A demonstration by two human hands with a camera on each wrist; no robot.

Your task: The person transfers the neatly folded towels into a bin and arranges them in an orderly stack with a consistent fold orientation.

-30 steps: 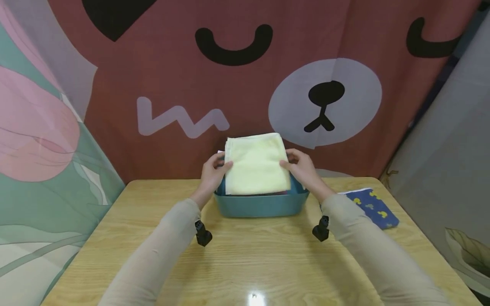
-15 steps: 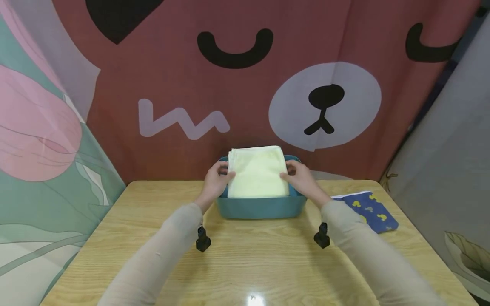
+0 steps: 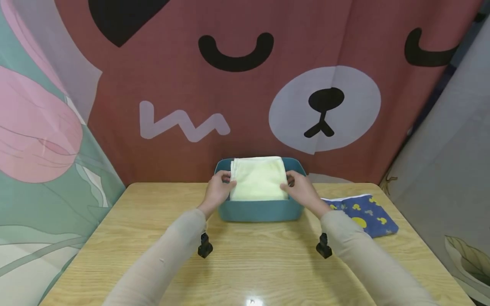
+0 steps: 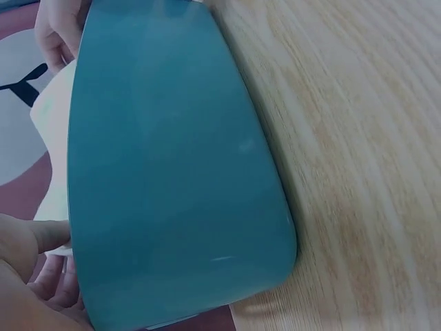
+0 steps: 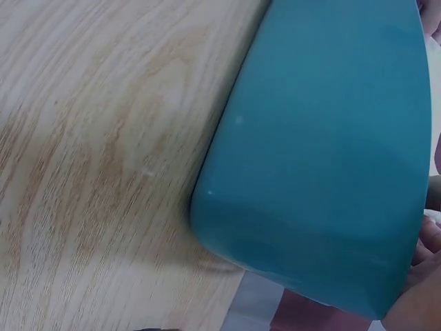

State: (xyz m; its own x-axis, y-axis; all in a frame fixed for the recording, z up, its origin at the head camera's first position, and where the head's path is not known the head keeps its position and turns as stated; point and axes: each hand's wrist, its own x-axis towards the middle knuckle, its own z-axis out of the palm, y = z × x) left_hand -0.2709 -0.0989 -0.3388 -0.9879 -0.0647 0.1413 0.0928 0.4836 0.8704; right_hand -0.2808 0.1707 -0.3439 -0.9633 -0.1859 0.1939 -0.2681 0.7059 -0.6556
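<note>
A folded pale yellow cloth (image 3: 259,178) stands tilted inside the teal basket (image 3: 261,211), its lower part hidden behind the front wall. My left hand (image 3: 219,189) pinches the cloth's left edge, thumb in front and fingers behind. At the right edge, my right hand (image 3: 302,189) pinches it the same way. In the left wrist view the basket wall (image 4: 172,165) covers most of the cloth (image 4: 58,138), with the left hand (image 4: 34,272) at the lower left. The right wrist view shows the basket wall (image 5: 324,158) and part of the right hand (image 5: 420,276).
On the wooden table (image 3: 252,259), a blue cloth with yellow patterns (image 3: 369,214) lies right of the basket, partly under the right forearm. A reddish curtain with a bear face (image 3: 245,97) hangs behind the table.
Both hands have lowered the yellow cloth into the basket, so its top edge stands lower and more of the basket's back rim shows. The view has tilted up slightly.
</note>
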